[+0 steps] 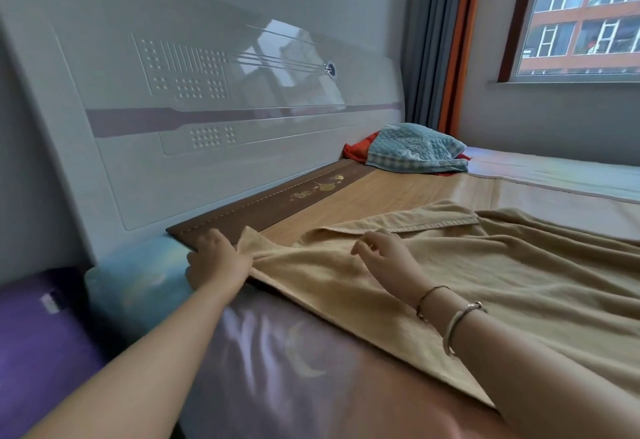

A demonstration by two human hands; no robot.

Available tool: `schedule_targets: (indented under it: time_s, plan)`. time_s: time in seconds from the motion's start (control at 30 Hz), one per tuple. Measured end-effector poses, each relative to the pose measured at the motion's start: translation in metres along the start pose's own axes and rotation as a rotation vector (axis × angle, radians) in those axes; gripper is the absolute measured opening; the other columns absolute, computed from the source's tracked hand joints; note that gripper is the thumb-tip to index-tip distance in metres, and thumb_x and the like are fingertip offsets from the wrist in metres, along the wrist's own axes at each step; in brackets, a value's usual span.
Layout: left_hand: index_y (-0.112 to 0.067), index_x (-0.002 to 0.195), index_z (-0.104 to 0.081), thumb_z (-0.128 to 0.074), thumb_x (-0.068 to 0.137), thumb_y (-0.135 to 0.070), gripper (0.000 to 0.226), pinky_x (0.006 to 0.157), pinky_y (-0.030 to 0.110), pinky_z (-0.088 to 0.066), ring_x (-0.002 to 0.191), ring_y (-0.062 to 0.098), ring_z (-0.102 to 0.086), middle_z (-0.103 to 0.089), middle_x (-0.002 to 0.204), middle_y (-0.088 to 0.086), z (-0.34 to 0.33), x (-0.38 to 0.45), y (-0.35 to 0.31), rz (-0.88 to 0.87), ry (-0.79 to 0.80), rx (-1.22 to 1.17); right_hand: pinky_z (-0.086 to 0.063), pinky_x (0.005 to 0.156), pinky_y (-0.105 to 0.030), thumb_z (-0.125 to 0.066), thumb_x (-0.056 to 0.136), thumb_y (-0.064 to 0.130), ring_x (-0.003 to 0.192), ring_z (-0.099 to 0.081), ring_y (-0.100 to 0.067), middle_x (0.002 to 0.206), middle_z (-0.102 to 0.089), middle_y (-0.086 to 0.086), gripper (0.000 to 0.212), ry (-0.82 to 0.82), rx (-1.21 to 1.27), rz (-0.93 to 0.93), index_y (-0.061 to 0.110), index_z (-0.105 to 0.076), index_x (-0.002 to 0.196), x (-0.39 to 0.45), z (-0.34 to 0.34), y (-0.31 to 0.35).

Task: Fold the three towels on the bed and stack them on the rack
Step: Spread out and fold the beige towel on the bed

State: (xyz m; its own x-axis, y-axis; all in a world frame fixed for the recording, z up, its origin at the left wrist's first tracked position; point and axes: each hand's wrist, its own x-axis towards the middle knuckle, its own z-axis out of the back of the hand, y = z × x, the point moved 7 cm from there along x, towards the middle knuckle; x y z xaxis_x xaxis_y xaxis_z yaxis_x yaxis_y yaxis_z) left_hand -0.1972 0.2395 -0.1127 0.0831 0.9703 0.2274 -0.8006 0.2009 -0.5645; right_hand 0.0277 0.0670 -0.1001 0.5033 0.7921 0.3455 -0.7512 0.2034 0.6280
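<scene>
A large tan towel (485, 282) lies spread over the bed, with its far edge turned over. My left hand (218, 258) grips the towel's left corner, where the cloth bunches at the near left of the bamboo mat. My right hand (384, 258) hovers just above the towel with its fingers loosely curled and holds nothing. A blue towel (415, 151) lies crumpled by the headboard at the far end, on top of a red cloth (356, 151). No rack is in view.
The glossy white headboard (207, 109) runs along the left. A bamboo mat (398, 189) with a dark brown border covers the bed. A purple cushion (38, 327) lies at the lower left. Curtains (440, 40) and a window (581, 16) are at the right.
</scene>
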Motion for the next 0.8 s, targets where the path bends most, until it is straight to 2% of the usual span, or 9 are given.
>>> schedule_targets:
  time_s: [0.1, 0.2, 0.3, 0.4, 0.5, 0.57, 0.67, 0.73, 0.8]
  plan:
    - [-0.007, 0.127, -0.039, -0.060, 0.083, -0.022, 0.051, 0.095, 0.044, -0.040, 0.120, 0.041, -0.044, -0.044, 0.137, 0.014, -0.008, -0.003, 0.005, 0.002, 0.040, 0.054, -0.043, 0.090, -0.038, -0.044, 0.095, 0.035, 0.102, -0.053, -0.022, 0.104, -0.056, 0.003, 0.023, 0.117, -0.117, -0.013, 0.024, -0.057, 0.111, 0.001, -0.015, -0.003]
    - [-0.019, 0.125, -0.047, -0.061, 0.076, -0.016, 0.051, 0.095, 0.038, -0.037, 0.119, 0.035, -0.042, -0.048, 0.134, 0.005, -0.008, -0.008, -0.021, -0.261, 0.009, 0.034, -0.046, 0.083, -0.036, -0.038, 0.097, 0.031, 0.095, -0.059, -0.022, 0.103, -0.065, 0.000, 0.031, 0.157, -0.154, -0.010, 0.023, -0.049, 0.125, -0.002, -0.025, 0.000]
    - [-0.028, 0.120, -0.056, -0.059, 0.082, -0.027, 0.039, 0.094, 0.033, -0.031, 0.117, 0.024, -0.040, -0.057, 0.124, -0.008, -0.012, -0.019, -0.059, -0.528, -0.017, 0.040, -0.047, 0.073, -0.034, -0.034, 0.098, 0.023, 0.091, -0.061, -0.026, 0.103, -0.065, -0.008, 0.036, 0.097, -0.250, 0.004, 0.022, -0.041, 0.133, 0.007, -0.018, 0.001]
    - [-0.028, 0.102, -0.063, -0.057, 0.087, -0.036, 0.019, 0.089, 0.032, -0.038, 0.107, 0.020, -0.053, -0.067, 0.104, -0.006, -0.031, -0.017, -0.078, -0.538, 0.103, 0.089, -0.048, 0.068, -0.035, -0.036, 0.093, 0.010, 0.081, -0.061, -0.027, 0.096, -0.064, -0.010, 0.048, 0.086, -0.275, -0.036, 0.021, -0.033, 0.139, 0.029, -0.011, -0.004]
    - [-0.023, 0.101, -0.060, -0.065, 0.083, -0.037, 0.024, 0.086, 0.030, -0.047, 0.099, 0.019, -0.059, -0.063, 0.102, -0.004, -0.055, 0.000, -0.076, -0.455, 0.311, 0.049, -0.045, 0.054, -0.030, -0.040, 0.090, 0.005, 0.070, -0.057, -0.022, 0.099, -0.063, -0.011, 0.059, 0.112, -0.291, -0.083, 0.021, -0.025, 0.145, 0.058, -0.014, -0.016]
    - [-0.022, 0.095, -0.059, -0.069, 0.082, -0.038, 0.023, 0.081, 0.028, -0.048, 0.091, 0.016, -0.060, -0.064, 0.098, -0.003, -0.070, 0.008, -0.069, -0.444, 0.540, -0.007, -0.043, 0.052, -0.026, -0.044, 0.088, 0.005, 0.078, -0.058, -0.022, 0.115, -0.060, -0.014, 0.060, 0.160, -0.362, -0.144, 0.018, -0.028, 0.144, 0.073, -0.021, -0.031]
    - [-0.022, 0.083, -0.059, -0.073, 0.080, -0.038, 0.021, 0.068, 0.021, -0.045, 0.072, 0.008, -0.054, -0.060, 0.081, -0.006, -0.080, 0.018, -0.060, -0.454, 0.800, -0.124, -0.049, 0.073, -0.031, -0.043, 0.089, 0.009, 0.102, -0.059, -0.029, 0.123, -0.057, -0.013, 0.040, 0.190, -0.518, -0.183, 0.014, -0.047, 0.129, 0.099, -0.034, -0.043]
    - [-0.018, 0.080, -0.056, -0.073, 0.082, -0.030, 0.020, 0.054, 0.016, -0.037, 0.062, 0.007, -0.045, -0.054, 0.070, -0.007, -0.077, 0.022, -0.061, -0.474, 0.810, -0.143, -0.046, 0.075, -0.034, -0.040, 0.090, 0.009, 0.103, -0.058, -0.030, 0.117, -0.060, -0.012, 0.028, 0.124, -0.518, -0.193, 0.013, -0.048, 0.116, 0.111, -0.036, -0.042]
    - [-0.016, 0.079, -0.053, -0.070, 0.085, -0.027, 0.021, 0.049, 0.017, -0.037, 0.056, 0.008, -0.046, -0.055, 0.065, -0.006, -0.072, 0.035, -0.065, -0.472, 0.640, -0.174, -0.041, 0.072, -0.033, -0.040, 0.092, 0.011, 0.101, -0.058, -0.031, 0.111, -0.061, -0.013, 0.019, 0.014, -0.443, -0.202, 0.011, -0.046, 0.110, 0.126, -0.035, -0.036]
